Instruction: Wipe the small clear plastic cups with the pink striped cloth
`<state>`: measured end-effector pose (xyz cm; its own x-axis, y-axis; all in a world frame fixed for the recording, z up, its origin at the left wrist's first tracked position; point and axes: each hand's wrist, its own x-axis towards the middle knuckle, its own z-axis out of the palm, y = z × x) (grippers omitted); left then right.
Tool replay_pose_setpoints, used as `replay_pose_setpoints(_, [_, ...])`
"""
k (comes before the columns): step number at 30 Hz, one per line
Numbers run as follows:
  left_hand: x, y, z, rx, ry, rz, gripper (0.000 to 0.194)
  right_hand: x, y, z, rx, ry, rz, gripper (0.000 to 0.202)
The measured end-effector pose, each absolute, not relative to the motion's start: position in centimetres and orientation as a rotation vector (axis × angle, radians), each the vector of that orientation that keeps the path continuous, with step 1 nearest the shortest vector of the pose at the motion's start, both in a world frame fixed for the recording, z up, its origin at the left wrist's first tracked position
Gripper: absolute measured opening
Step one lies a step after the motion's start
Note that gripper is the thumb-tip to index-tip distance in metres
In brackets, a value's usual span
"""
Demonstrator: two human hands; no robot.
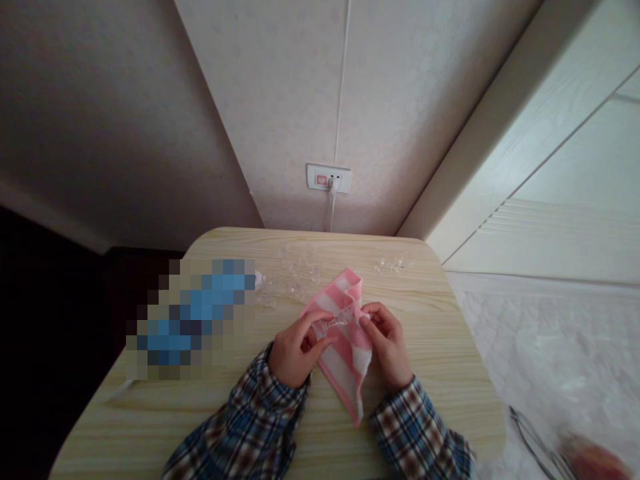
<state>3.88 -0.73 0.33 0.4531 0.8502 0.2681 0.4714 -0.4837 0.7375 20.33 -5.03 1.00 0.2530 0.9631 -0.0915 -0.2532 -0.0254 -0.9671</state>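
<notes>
A pink-and-white striped cloth [341,365] hangs between my hands above the table, its lower corner pointing toward me. My left hand [299,343] pinches a small clear plastic piece [334,324] between thumb and fingers, in front of the cloth. The exact kind of this piece is too small to make out. My right hand [390,339] has its fingers closed on the cloth's right edge, close to the tip of the clear piece. Beyond the cloth lies a loose group of similar clear pieces [295,283], and a smaller cluster of clear bits [393,265] sits to the right.
The light wooden table [440,373] has rounded corners. At its left lies a blue pixelated object [210,300] that cannot be made out. A wall socket [329,179] with a plugged-in cord is behind the table. White quilted bedding [540,347] spreads to the right.
</notes>
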Motion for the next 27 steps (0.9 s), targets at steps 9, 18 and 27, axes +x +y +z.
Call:
replay_pose_setpoints(9, [3.69,-0.81,0.35,2.103,1.104,0.865,0.024,20.33,-5.18,0.94,-1.178,-0.780,1.183,0.012])
replay_pose_setpoints(18, [3.82,-0.70,0.24,2.061,1.070,0.772,0.029,20.39,-5.10,0.70,-1.192,-0.815,1.177,0.009])
replay_pose_setpoints(27, [3.89,-0.60,0.10,2.140,1.060,0.864,0.026,20.53,-5.15,0.67,-1.191,-0.791,1.183,0.009])
